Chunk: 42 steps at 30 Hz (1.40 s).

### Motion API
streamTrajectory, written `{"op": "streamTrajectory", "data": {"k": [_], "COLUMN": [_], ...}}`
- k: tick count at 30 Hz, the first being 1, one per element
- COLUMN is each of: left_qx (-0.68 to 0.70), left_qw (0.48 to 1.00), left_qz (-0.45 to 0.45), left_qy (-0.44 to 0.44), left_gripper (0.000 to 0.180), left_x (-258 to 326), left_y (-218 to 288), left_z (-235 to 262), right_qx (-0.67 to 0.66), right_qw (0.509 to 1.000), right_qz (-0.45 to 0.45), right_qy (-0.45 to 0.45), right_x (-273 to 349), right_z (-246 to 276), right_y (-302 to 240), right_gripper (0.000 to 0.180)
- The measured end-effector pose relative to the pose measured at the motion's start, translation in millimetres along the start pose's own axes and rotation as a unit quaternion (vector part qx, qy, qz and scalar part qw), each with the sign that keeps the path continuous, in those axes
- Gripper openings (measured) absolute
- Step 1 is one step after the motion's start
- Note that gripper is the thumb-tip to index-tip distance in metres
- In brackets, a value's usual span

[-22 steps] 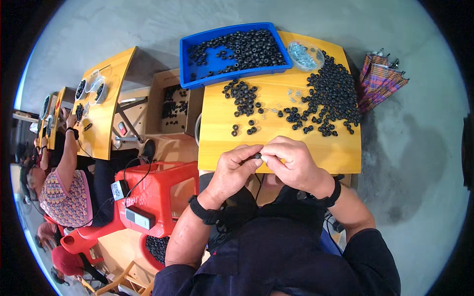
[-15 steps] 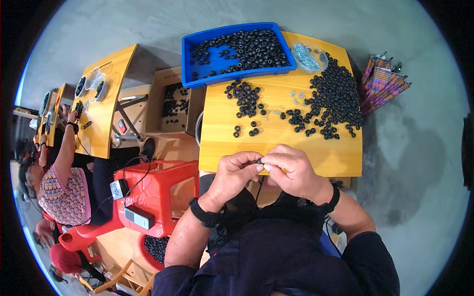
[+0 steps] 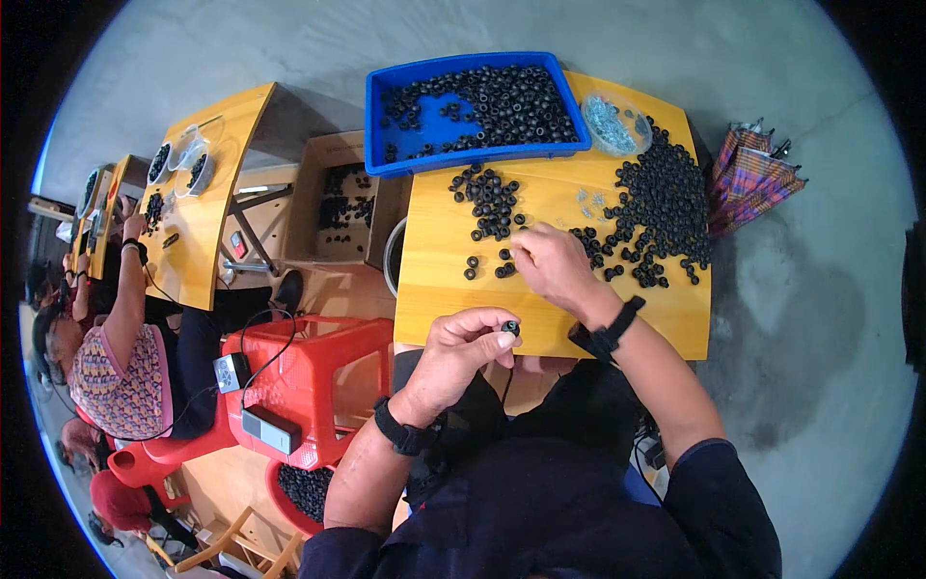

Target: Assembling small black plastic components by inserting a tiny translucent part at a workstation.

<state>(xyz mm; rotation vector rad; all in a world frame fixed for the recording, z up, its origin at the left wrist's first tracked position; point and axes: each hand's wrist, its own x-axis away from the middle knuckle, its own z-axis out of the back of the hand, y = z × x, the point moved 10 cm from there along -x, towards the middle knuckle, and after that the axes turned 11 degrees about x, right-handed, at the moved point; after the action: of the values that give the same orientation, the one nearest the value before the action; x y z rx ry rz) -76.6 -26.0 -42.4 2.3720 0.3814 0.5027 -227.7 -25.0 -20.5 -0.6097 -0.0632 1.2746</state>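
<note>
My left hand [image 3: 461,355], near the front edge of the yellow table [image 3: 449,314], pinches a small round black part [image 3: 510,328] between thumb and fingertips; its hollow end faces up. My right hand [image 3: 558,270] is farther out over the tabletop, its fingers bent together beside a few loose black parts [image 3: 504,270]. Whatever lies in those fingertips is too small to make out. Just beyond it is a cluster of black parts [image 3: 490,201], and a larger heap [image 3: 664,193] spreads to its right. Tiny clear or silvery pieces [image 3: 590,205] lie between the two.
At the table's back stands a blue tray [image 3: 473,159] of black parts, beside a clear bowl [image 3: 612,125] with silvery pieces. A folded plaid umbrella [image 3: 752,183] is right of the table. Leftward are a cardboard box [image 3: 333,246], a red stool [image 3: 309,352] and a co-worker [image 3: 121,357] at another table.
My hands were together at the front edge. The right has moved away, forward to the loose parts, while the left keeps the black part and has dropped slightly.
</note>
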Motion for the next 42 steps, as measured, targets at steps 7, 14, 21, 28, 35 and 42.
{"op": "streamTrajectory", "data": {"k": [7,14,21,28,35,42], "left_qx": [-0.009,-0.010,-0.026,-0.021,-0.037,-0.055], "left_qw": [1.000,1.000,0.999,0.997,0.997,0.995], "left_qz": [-0.004,0.006,-0.032,-0.061,-0.071,-0.078], "left_qy": [0.022,0.019,0.033,0.032,0.019,0.006], "left_gripper": [0.016,0.017,0.018,0.019,0.021,0.019], "left_x": [-2,-4,-2,4,9,12], "left_y": [5,7,11,30,33,34], "left_z": [10,10,18,1,-7,-15], "right_qx": [0.058,0.114,0.010,-0.294,-0.366,-0.314], "right_qw": [0.997,0.988,0.999,0.947,0.914,0.935], "right_qz": [-0.020,-0.026,-0.034,-0.130,-0.142,-0.071], "right_qy": [-0.046,-0.098,0.022,-0.011,-0.107,-0.149], "right_x": [-22,-27,-26,-2,22,23], "right_z": [-33,-52,-24,15,55,77], "right_y": [14,17,13,3,-41,-80], "right_gripper": [0.010,0.011,0.011,0.017,0.017,0.013]}}
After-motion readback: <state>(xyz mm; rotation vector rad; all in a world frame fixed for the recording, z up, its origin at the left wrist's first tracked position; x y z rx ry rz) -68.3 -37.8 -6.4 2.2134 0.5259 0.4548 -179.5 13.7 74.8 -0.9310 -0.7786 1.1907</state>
